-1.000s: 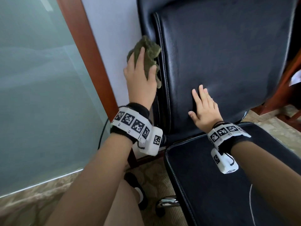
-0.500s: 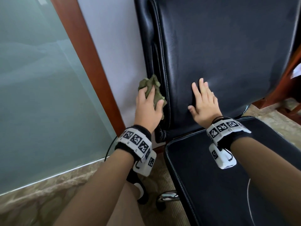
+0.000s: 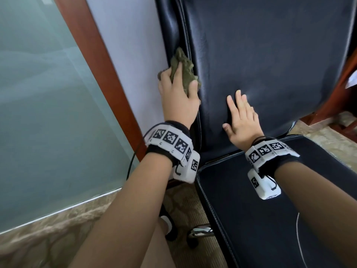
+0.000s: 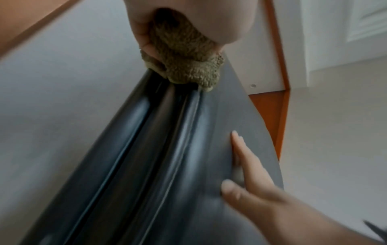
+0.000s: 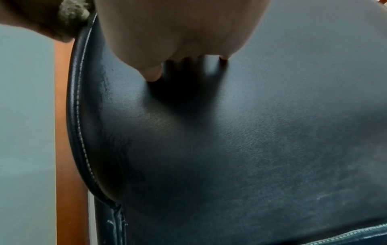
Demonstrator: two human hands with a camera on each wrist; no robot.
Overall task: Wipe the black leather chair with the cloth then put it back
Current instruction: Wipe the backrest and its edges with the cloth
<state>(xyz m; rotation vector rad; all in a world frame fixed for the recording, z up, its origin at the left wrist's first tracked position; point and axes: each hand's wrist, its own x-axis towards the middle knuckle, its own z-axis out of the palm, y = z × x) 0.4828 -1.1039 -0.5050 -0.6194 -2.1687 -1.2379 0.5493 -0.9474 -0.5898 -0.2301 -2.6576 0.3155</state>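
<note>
The left hand [image 3: 178, 99] clutches the bunched olive terry cloth [image 3: 184, 71] against the black leather chair's [image 3: 270, 60] upright left edge seam, while the right hand [image 3: 242, 118] lies flat just beside.

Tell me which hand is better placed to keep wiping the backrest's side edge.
Left. The left hand already grips the green cloth against the backrest's side edge. The right hand lies flat and open on the backrest front, holding nothing, probably steadying the chair.

Cloth [image 4: 186, 61] against chair edge [image 4: 167, 132]
</note>
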